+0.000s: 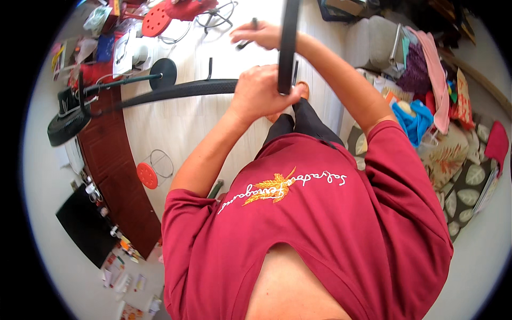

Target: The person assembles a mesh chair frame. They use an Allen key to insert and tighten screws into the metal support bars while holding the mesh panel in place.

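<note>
My left hand (pixel 260 92) is closed around a black bar (pixel 181 88), which runs off to the left with a slight curve. A second black bar (pixel 288 45) rises from beside that hand to the top edge of the view; how the two join is hidden behind the hand. Beyond, my right arm passes behind the upright bar. My right hand (pixel 262 35) holds a short black rod-like piece (pixel 245 45) between its fingers, partly blurred. A thin black prong (pixel 209 69) sticks up from the left bar.
At left a standing fan with a round base (pixel 163 73) lies near the long bar. Red round stools (pixel 148 176) stand on the pale floor. A dark red cabinet (pixel 109 176) lines the left. On the right are a leaf-patterned sofa (pixel 469 194), piled clothes and a blue cloth (pixel 413 122).
</note>
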Demonstrator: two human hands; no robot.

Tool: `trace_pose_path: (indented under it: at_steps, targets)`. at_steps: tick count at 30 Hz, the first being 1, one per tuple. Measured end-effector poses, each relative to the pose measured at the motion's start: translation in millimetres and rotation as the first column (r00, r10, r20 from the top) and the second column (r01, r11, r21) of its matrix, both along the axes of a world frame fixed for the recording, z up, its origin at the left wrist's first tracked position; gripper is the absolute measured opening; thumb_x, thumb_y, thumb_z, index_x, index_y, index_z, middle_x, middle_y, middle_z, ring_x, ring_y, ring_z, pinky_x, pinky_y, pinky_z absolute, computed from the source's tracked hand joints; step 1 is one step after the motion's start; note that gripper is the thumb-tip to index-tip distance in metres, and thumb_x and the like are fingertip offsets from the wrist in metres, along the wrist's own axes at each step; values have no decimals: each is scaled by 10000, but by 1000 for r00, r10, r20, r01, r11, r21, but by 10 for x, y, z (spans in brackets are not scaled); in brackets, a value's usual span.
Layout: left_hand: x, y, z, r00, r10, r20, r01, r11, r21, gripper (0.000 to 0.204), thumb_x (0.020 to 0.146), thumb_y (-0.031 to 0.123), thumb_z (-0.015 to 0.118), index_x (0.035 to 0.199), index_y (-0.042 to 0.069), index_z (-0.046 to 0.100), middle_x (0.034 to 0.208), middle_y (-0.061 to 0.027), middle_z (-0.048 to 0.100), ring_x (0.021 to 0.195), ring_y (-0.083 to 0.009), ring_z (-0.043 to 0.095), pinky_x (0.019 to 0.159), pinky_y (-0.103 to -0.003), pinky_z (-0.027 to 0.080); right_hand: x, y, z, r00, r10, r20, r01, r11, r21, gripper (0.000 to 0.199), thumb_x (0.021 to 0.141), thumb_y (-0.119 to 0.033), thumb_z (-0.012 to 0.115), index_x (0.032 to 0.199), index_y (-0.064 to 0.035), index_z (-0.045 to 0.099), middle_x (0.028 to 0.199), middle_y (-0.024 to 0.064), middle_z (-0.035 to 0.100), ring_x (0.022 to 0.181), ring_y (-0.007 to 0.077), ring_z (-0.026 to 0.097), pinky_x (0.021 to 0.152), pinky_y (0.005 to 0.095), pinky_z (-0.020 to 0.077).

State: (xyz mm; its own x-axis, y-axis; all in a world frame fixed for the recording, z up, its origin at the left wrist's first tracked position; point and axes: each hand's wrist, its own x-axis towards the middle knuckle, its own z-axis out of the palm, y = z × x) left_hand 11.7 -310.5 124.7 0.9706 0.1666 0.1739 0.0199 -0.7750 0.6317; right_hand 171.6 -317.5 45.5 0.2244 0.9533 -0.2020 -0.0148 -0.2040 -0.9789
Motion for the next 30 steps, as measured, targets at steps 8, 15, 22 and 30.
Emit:
trace_pose_path:
  at_steps: [8, 15, 22, 30]
  targets:
    - [371, -81, -425, 995, 93, 21, -93, 995, 36, 281, 712, 276, 685, 575, 78, 540, 466, -41, 536, 470, -269, 583, 478, -356, 467, 65, -1699, -196, 830, -460, 316, 553, 751, -361, 312, 855, -319, 610, 838, -8, 633, 584, 31, 587, 410, 83, 454, 382, 265, 377]
    - [496, -97, -544, 990, 75, -123, -71, 997, 36, 247, 731, 231, 683, 649, 68, 516, 601, -62, 534, 530, -259, 551, 514, -357, 441, -12, -1979, -44, 820, -457, -345, 386, 886, -256, 263, 808, -301, 697, 881, -55, 639, 742, 28, 655, 509, 38, 429, 431, 201, 316]
    - [952, -89, -272, 961, 15, -278, -33, 998, -60, 445, 740, 422, 760, 668, 23, 579, 573, -63, 543, 521, -197, 545, 509, -319, 431, 298, -1925, 73, 927, -375, 14, 371, 922, 108, 139, 809, -71, 674, 944, -42, 663, 851, 19, 662, 804, 114, 612, 710, 251, 473]
    - [1674, -23, -147, 965, -86, -248, 38, 980, -193, 359, 806, 285, 716, 680, -24, 584, 739, -62, 554, 617, -149, 510, 566, -280, 403, 869, -1916, 66, 915, -392, 93, 368, 908, 202, 128, 816, -27, 660, 942, -44, 670, 855, 10, 661, 748, 89, 586, 676, 238, 471]
